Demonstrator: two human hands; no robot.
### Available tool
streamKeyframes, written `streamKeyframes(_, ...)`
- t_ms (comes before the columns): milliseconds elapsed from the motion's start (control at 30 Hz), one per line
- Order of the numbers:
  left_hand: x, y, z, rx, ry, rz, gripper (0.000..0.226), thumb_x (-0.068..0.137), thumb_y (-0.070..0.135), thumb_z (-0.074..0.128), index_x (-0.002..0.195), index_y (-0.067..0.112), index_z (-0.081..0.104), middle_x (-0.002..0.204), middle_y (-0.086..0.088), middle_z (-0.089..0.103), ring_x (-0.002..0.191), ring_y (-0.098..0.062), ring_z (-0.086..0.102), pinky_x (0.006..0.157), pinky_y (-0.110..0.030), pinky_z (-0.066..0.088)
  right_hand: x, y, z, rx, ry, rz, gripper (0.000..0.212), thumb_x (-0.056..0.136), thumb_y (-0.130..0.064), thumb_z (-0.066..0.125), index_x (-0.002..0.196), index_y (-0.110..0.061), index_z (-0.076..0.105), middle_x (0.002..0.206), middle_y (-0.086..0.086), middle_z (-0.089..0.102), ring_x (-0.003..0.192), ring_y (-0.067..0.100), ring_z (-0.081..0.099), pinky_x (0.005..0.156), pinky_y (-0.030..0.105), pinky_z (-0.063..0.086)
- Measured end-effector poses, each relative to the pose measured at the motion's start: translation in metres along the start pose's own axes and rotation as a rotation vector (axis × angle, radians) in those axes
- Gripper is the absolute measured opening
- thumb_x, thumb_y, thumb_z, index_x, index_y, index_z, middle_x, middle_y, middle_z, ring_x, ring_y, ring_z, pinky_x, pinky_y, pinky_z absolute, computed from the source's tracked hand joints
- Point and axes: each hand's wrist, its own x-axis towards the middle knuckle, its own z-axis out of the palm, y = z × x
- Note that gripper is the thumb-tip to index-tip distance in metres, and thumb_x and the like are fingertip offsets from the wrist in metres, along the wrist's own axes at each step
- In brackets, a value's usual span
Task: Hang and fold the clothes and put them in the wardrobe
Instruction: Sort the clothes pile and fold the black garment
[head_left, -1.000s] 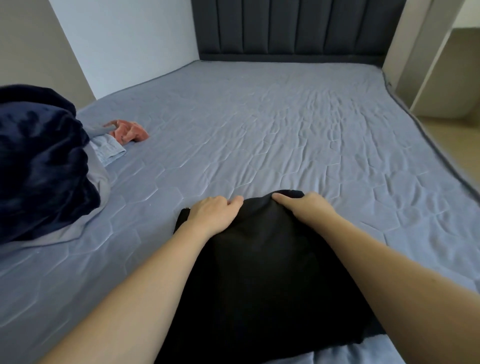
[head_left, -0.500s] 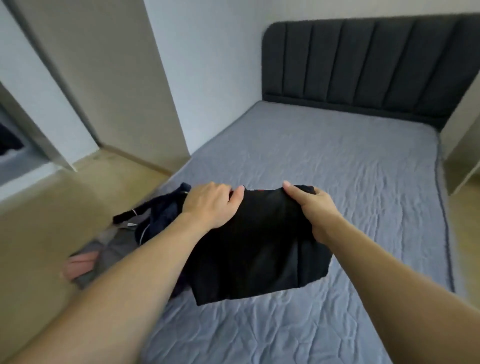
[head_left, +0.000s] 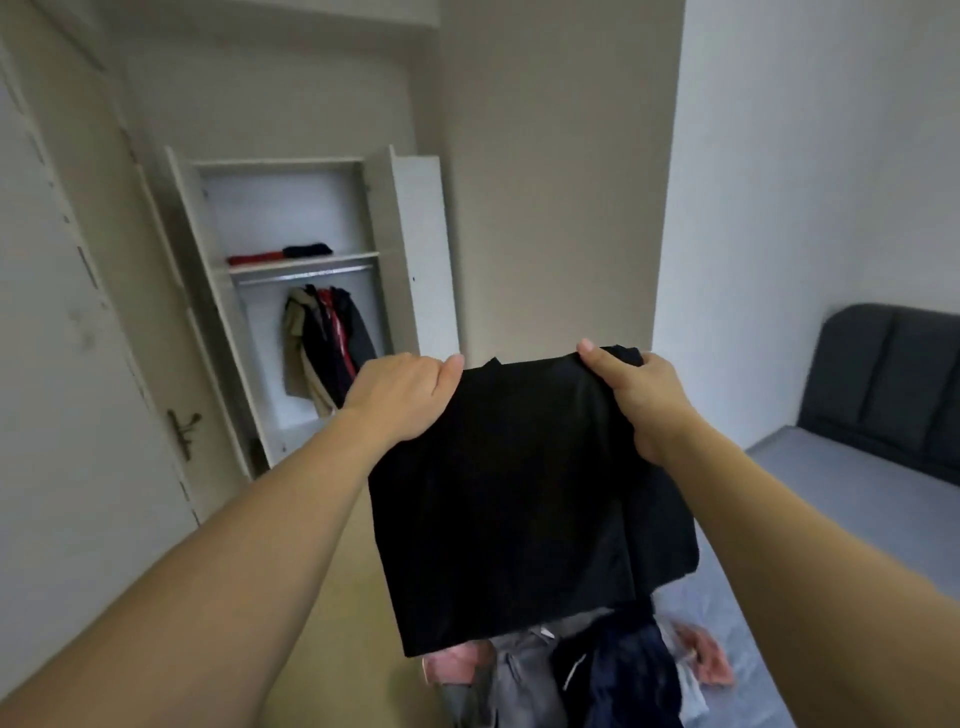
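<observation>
- Shelf space in the open white wardrobe (head_left: 291, 260), beyond the left hand (head_left: 402, 397), is waiting beside folded red and dark items.
- Both hands are pinching the folded black fabric garment (head_left: 519, 504) along its top edge, carrying it hanging between them.
- Right hand (head_left: 641, 397) should be keeping level, so the fold is not slipping.

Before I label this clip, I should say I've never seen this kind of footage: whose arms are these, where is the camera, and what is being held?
The camera sits on a person's head, looking forward and down, so the two bare arms are their own. The left hand and right hand each grip the top edge of a folded black garment, held up in the air. Ahead stands an open wardrobe with folded clothes on a shelf and jackets hanging below. An unsorted clothes pile lies on the bed.
</observation>
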Motion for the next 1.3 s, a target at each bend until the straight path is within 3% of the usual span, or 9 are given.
streamKeyframes(200, 0.021, -0.119, 0.004, 0.115, 0.101, -0.112, 0.068, 0.100, 0.048, 0.004, 0.063, 0.021, 0.054, 0.056, 0.000, 0.053, 0.054, -0.020, 0.055, 0.060, -0.036, 0.050, 0.076, 0.002, 0.119, 0.008, -0.080, -0.059, 0.048, 0.075, -0.042, 0.081, 0.103, -0.006, 0.067, 0.092, 0.006, 0.075, 0.083, 0.021, 0.073, 0.068, 0.030, 0.057)
streamKeyframes(367, 0.052, -0.220, 0.063, 0.202, 0.133, -0.132, 0.062, 0.098, 0.050, 0.003, 0.062, 0.023, 0.046, 0.053, 0.004, 0.046, 0.047, -0.014, 0.046, 0.049, -0.029, 0.033, 0.167, 0.035, 0.217, 0.026, -0.153, -0.075, 0.045, 0.075, -0.044, 0.079, 0.100, -0.009, 0.067, 0.090, 0.004, 0.075, 0.081, 0.019, 0.073, 0.068, 0.031, 0.058)
streamKeyframes(467, 0.092, -0.289, 0.103, 0.264, 0.160, -0.183, 0.063, 0.097, 0.051, 0.002, 0.062, 0.025, 0.048, 0.051, 0.008, 0.039, 0.048, -0.016, 0.042, 0.050, -0.028, 0.030, 0.240, 0.055, 0.283, 0.067, -0.177, -0.115, 0.045, 0.075, -0.044, 0.080, 0.098, -0.006, 0.069, 0.086, 0.005, 0.075, 0.076, 0.018, 0.073, 0.061, 0.026, 0.057)
streamKeyframes(600, 0.155, -0.383, 0.146, 0.311, 0.133, -0.256, 0.067, 0.098, 0.052, 0.003, 0.061, 0.022, 0.050, 0.052, 0.006, 0.043, 0.049, -0.017, 0.048, 0.051, -0.028, 0.038, 0.340, 0.062, 0.371, 0.099, -0.195, -0.106, 0.044, 0.072, -0.045, 0.081, 0.094, -0.010, 0.067, 0.074, -0.002, 0.074, 0.067, 0.013, 0.072, 0.050, 0.019, 0.053)
streamKeyframes(800, 0.232, -0.519, 0.213, 0.281, 0.148, -0.321, 0.065, 0.098, 0.054, 0.005, 0.061, 0.023, 0.048, 0.052, 0.006, 0.038, 0.051, -0.019, 0.045, 0.054, -0.030, 0.038, 0.476, 0.085, 0.499, 0.065, -0.105, -0.120, 0.075, 0.061, -0.073, 0.073, 0.088, -0.004, 0.067, 0.079, 0.004, 0.073, 0.073, 0.020, 0.071, 0.065, 0.030, 0.059)
streamKeyframes(900, 0.265, -0.586, 0.254, 0.262, 0.154, -0.323, 0.066, 0.097, 0.055, 0.004, 0.056, 0.023, 0.045, 0.050, 0.005, 0.041, 0.045, -0.014, 0.040, 0.050, -0.028, 0.034, 0.539, 0.107, 0.560, 0.043, -0.063, -0.146, 0.061, 0.065, -0.067, 0.075, 0.083, -0.009, 0.068, 0.078, 0.004, 0.071, 0.074, 0.021, 0.070, 0.064, 0.030, 0.057)
streamKeyframes(1067, 0.338, -0.696, 0.319, 0.331, 0.221, -0.290, 0.061, 0.100, 0.050, 0.014, 0.057, 0.022, 0.047, 0.048, 0.011, 0.027, 0.047, -0.019, 0.039, 0.049, -0.027, 0.026, 0.649, 0.128, 0.653, -0.017, -0.010, -0.202, 0.043, 0.073, -0.058, 0.073, 0.087, -0.017, 0.067, 0.082, -0.001, 0.070, 0.077, 0.018, 0.067, 0.061, 0.027, 0.051)
streamKeyframes(1167, 0.395, -0.751, 0.356, 0.334, 0.170, -0.258, 0.065, 0.098, 0.050, 0.008, 0.065, 0.022, 0.056, 0.051, 0.009, 0.032, 0.051, -0.018, 0.044, 0.051, -0.028, 0.027, 0.717, 0.136, 0.697, -0.057, 0.039, -0.210, 0.038, 0.077, -0.054, 0.072, 0.090, -0.018, 0.067, 0.083, -0.003, 0.069, 0.079, 0.018, 0.066, 0.067, 0.030, 0.053)
streamKeyframes(1300, 0.475, -0.803, 0.411, 0.309, 0.135, -0.217, 0.061, 0.098, 0.050, 0.008, 0.060, 0.024, 0.048, 0.055, 0.005, 0.043, 0.049, -0.014, 0.041, 0.049, -0.027, 0.030, 0.812, 0.149, 0.737, -0.094, 0.100, -0.211, 0.032, 0.079, -0.053, 0.070, 0.084, -0.022, 0.063, 0.084, -0.002, 0.067, 0.080, 0.018, 0.063, 0.074, 0.034, 0.053)
